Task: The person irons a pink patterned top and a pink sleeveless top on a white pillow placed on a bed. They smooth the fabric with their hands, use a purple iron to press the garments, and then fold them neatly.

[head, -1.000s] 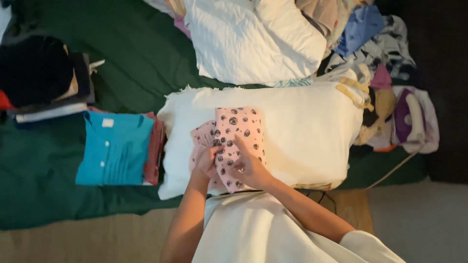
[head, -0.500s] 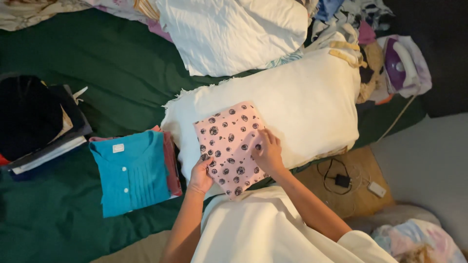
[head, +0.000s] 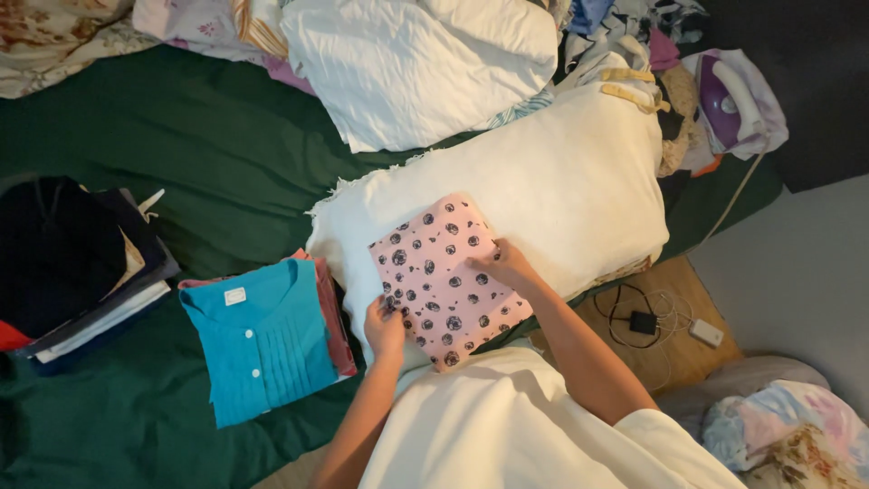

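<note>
From my remote feed, a folded pink spotted cloth (head: 445, 277) lies on the near corner of a white pillow (head: 561, 181) that rests on a green bedsheet (head: 208, 154). Just left of the pillow sits a folded blue shirt (head: 262, 340) atop a reddish garment (head: 330, 308); farther left is a dark stack of folded clothes (head: 72, 263). Beyond the pillow lies crumpled white bedding (head: 416, 63), and at its far right end a purple iron (head: 729, 95). Right of the pillow's near edge, a charger and cable (head: 647, 319) lie on a wooden board. My left hand (head: 385, 328) pinches the cloth's near-left edge, fingers curled closed on it. My right hand (head: 502, 263) presses flat and open on its right edge.
</note>
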